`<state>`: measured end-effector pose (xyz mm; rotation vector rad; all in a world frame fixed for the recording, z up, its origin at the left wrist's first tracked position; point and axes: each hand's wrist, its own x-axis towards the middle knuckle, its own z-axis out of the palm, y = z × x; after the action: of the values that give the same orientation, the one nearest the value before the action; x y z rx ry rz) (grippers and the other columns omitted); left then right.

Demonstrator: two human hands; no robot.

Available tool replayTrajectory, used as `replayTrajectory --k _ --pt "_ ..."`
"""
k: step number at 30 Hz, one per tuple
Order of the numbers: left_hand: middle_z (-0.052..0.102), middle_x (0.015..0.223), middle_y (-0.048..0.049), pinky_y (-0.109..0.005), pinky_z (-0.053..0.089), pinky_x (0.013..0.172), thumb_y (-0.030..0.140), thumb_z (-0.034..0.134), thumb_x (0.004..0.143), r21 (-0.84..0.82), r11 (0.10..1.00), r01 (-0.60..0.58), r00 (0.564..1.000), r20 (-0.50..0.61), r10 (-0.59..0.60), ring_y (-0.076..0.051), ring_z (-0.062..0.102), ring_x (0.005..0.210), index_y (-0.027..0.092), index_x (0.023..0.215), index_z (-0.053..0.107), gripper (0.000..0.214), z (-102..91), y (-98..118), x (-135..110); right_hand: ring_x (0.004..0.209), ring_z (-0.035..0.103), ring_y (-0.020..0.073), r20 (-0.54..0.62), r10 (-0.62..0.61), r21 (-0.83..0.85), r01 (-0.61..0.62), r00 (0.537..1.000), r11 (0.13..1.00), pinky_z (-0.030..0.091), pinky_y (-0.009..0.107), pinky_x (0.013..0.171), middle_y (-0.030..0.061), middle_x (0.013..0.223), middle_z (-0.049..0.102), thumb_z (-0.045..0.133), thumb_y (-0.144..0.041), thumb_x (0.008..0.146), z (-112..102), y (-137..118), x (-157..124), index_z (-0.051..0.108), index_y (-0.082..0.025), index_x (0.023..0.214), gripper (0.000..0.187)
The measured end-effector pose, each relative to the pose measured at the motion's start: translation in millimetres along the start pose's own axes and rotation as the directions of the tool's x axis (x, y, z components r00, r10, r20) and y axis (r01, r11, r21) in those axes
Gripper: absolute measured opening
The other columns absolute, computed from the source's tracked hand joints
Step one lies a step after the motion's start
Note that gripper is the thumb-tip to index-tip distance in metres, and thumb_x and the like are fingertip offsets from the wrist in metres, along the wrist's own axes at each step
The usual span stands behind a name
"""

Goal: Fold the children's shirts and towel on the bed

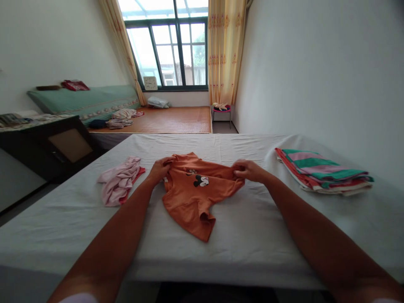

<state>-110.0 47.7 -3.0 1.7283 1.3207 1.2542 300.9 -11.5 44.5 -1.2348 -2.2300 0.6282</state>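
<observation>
An orange T-shirt (186, 198) with a cartoon mouse print lies on the white-sheeted table, partly bunched along its far side. Its neck end is at the left and one sleeve points toward me. My left hand (160, 169) pinches the shirt near the collar. At the opposite end, my right hand (249, 171) grips the hem between thumb and fingers. Left of my left forearm lies a crumpled pink garment (118, 183) with a red part showing. A stack of folded clothes (325, 170), green and pink striped on top, sits beyond my right arm.
The white sheet (246, 244) covers the surface before me. Behind it stands a bed (183, 118) with a brown mat and some clothes. A dark cabinet (57, 147) is at the left. A small stool (221, 110) stands near the curtain, and a wall (315, 75) runs along the right.
</observation>
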Motion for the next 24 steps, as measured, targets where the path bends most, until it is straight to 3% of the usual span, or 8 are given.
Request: replayTrajectory --k 3,6,10,13,17,21,24 --pt "0.071 0.107 -0.0061 -0.036 0.05 0.093 0.03 0.064 0.064 -0.03 0.999 0.024 0.999 -0.036 -0.025 -0.025 0.063 0.104 0.018 0.097 0.072 0.035 -0.5 0 0 0.071 0.057 0.0165 -0.302 0.096 -0.025 -0.108 0.949 0.994 0.044 0.026 0.067 0.0011 0.073 0.065 0.054 -0.035 0.078 -9 18 2 0.068 -0.02 0.082 0.021" --pt "0.072 0.1 -0.005 -0.032 0.052 0.086 0.029 0.068 0.059 0.002 0.996 0.085 0.996 -0.005 -0.085 -0.025 0.064 0.1 0.019 0.091 0.073 0.034 1.9 8 -2 0.08 0.062 0.0194 -0.381 0.192 0.018 -0.201 0.905 0.979 0.047 0.03 0.076 0.0039 0.086 0.069 0.052 -0.039 0.083 -8 34 3 0.068 -0.021 0.099 0.029" --pt "0.072 0.091 -0.0037 -0.026 0.052 0.072 0.039 0.071 0.062 0.01 0.991 0.131 0.991 -0.028 -0.131 -0.023 0.064 0.092 0.018 0.09 0.073 0.035 4.4 23 -8 0.099 0.061 0.0219 -0.312 0.235 0.2 -0.178 0.921 0.963 0.05 0.034 0.083 0.0095 0.125 0.06 0.059 -0.048 0.08 -4 42 1 0.051 -0.023 0.132 0.058" --pt "0.067 0.072 -0.0011 -0.021 0.047 0.057 0.051 0.065 0.07 0.062 0.989 0.136 0.99 -0.034 -0.134 -0.019 0.062 0.074 0.018 0.082 0.073 0.036 4.8 30 -12 0.109 0.057 0.0237 -0.151 0.165 0.235 -0.127 0.975 0.964 0.049 0.035 0.088 0.0082 0.136 0.051 0.071 -0.046 0.069 -7 43 -3 0.051 -0.026 0.135 0.071" --pt "0.061 0.064 0.0005 -0.019 0.039 0.047 0.046 0.066 0.068 0.125 0.984 0.126 0.992 -0.043 -0.122 -0.013 0.055 0.057 0.016 0.081 0.071 0.033 5.9 29 -13 0.11 0.057 0.0262 0.126 0.042 0.141 -0.06 0.991 0.988 0.045 0.035 0.095 0.0058 0.117 0.064 0.079 -0.035 0.057 -15 46 -8 0.07 -0.024 0.11 0.055" --pt "0.063 0.065 0.0008 -0.02 0.038 0.043 0.036 0.065 0.064 0.056 0.986 0.157 0.987 -0.05 -0.155 -0.011 0.051 0.049 0.016 0.092 0.07 0.035 7.7 28 -13 0.086 0.064 0.0206 0.112 0.133 0.075 -0.142 0.985 0.987 0.049 0.032 0.082 0.0044 0.092 0.071 0.07 -0.031 0.068 -21 47 -9 0.073 -0.02 0.095 0.029" --pt "0.066 0.069 -0.0009 -0.019 0.035 0.038 0.037 0.063 0.063 0.002 0.975 0.224 0.974 0.033 -0.224 -0.009 0.047 0.043 0.015 0.095 0.07 0.04 7.9 34 -15 0.093 0.063 0.0211 0.125 0.075 0.197 -0.099 0.989 0.975 0.048 0.031 0.084 0.0058 0.098 0.07 0.069 -0.035 0.072 -32 41 -13 0.073 -0.018 0.089 0.025"
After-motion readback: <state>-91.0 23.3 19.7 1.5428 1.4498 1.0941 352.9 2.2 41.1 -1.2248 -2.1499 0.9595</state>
